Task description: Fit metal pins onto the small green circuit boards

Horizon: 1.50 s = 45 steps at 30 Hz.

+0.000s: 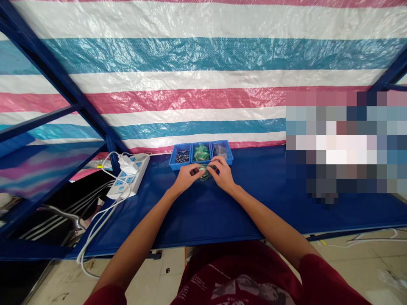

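Both hands meet over the blue table, just in front of three joined blue bins. My left hand (187, 177) pinches the left side of a small greenish plastic bag (205, 174). On the bag's other side, my right hand (222, 173) has its fingers closed on it. What lies inside the bag is too small to tell. The left bin holds dark metal screws or pins (182, 156), the middle one a green plastic bag (201, 152), and the right one a clear or greyish bag (220, 150), partly near my right fingers.
A white power strip (129, 176) with a plugged-in adapter and looping white cables lies on the table's left part. Blue metal posts (92, 118) and a striped plastic sheet (203, 101) stand behind. A pixelated area covers the right.
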Each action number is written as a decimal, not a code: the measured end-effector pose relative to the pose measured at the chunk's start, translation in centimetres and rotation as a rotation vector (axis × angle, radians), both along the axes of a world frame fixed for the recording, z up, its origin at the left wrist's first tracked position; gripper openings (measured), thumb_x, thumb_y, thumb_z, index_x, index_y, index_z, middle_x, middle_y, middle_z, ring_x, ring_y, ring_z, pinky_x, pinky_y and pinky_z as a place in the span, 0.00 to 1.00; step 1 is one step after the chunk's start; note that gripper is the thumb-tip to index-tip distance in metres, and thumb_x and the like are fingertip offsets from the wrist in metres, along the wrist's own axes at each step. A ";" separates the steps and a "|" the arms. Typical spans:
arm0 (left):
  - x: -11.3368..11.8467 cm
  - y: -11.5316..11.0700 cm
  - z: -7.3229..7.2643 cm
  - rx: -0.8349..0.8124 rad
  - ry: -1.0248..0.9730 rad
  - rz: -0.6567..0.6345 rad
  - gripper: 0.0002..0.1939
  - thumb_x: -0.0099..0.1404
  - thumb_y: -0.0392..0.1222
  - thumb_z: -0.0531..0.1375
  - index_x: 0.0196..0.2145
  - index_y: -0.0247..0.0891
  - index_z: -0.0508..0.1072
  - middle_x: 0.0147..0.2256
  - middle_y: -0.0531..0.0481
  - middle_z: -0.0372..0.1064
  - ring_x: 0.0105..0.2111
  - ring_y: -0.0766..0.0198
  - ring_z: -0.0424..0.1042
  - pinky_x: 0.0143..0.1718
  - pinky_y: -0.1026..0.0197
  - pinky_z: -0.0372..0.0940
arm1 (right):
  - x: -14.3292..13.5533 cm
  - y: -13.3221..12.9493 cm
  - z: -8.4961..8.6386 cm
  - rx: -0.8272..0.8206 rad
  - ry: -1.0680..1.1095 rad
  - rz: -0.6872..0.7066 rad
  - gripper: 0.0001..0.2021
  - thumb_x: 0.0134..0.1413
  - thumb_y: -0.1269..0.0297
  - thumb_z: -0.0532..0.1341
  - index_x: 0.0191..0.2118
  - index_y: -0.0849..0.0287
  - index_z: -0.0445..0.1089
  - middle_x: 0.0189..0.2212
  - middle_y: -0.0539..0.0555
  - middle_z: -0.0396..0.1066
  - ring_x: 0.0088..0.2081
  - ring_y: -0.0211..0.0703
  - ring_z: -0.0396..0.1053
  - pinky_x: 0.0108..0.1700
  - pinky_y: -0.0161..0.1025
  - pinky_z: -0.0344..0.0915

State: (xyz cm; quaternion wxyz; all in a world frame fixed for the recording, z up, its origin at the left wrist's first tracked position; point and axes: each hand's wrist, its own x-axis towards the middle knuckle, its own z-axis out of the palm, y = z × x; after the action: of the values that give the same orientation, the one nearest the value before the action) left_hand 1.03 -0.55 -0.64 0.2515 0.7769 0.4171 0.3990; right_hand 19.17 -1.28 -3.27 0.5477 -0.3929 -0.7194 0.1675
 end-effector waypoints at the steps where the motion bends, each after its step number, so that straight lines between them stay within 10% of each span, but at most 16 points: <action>1: 0.0 0.0 0.0 -0.006 -0.001 -0.004 0.14 0.60 0.51 0.62 0.30 0.36 0.75 0.22 0.53 0.66 0.23 0.66 0.62 0.27 0.64 0.59 | 0.0 0.0 0.1 0.000 0.009 0.013 0.09 0.61 0.59 0.56 0.37 0.56 0.71 0.42 0.58 0.65 0.38 0.43 0.68 0.34 0.38 0.69; 36: -0.2 0.6 -0.1 -0.167 -0.336 0.050 0.20 0.52 0.54 0.68 0.21 0.35 0.68 0.21 0.54 0.64 0.20 0.69 0.63 0.23 0.65 0.62 | -0.1 0.0 0.4 -0.058 -0.002 0.055 0.19 0.62 0.49 0.53 0.26 0.56 0.65 0.24 0.51 0.62 0.27 0.40 0.61 0.31 0.37 0.59; 45: -0.2 0.5 0.3 -0.229 -0.414 -0.017 0.25 0.55 0.53 0.67 0.45 0.35 0.70 0.20 0.57 0.65 0.19 0.69 0.65 0.22 0.66 0.63 | 0.0 -0.4 0.7 -0.082 0.056 0.065 0.20 0.66 0.52 0.50 0.28 0.57 0.66 0.22 0.50 0.62 0.25 0.40 0.62 0.30 0.37 0.61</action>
State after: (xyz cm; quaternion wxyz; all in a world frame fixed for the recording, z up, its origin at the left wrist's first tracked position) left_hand 0.87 0.00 -0.34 0.4215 0.6484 0.3928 0.4976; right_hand 19.16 -1.68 -2.57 0.5455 -0.3865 -0.7086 0.2257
